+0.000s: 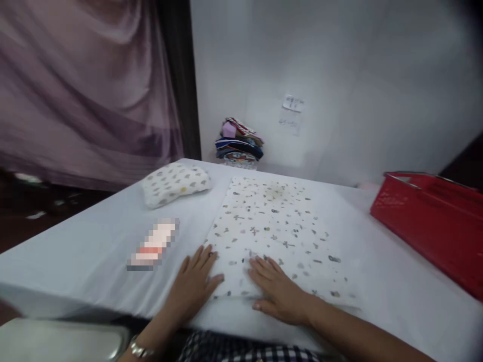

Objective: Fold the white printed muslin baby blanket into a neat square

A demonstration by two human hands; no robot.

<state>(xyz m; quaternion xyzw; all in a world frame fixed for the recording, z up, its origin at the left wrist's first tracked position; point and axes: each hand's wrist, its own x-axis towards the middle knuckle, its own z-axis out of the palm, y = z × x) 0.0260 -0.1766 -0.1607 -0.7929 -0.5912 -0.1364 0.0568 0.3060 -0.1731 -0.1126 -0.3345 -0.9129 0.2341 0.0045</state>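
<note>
A white cloth printed with small grey and brown motifs lies spread flat on the white-covered table. My left hand rests over its near left edge, fingers stretched out, with nothing held. Flat near the front of the same cloth is my right hand, its fingers extended and the thumb apart. To the left of the cloth sits a blurred-out pinkish item, whose kind I cannot make out. A small white pillow-like bundle with a spotted print lies farther back on the left.
A red basket stands at the table's right side. Behind the far edge rises a stack of folded clothes against the white wall. A pinkish curtain hangs at the left. A pale stool or chair seat is at the lower left.
</note>
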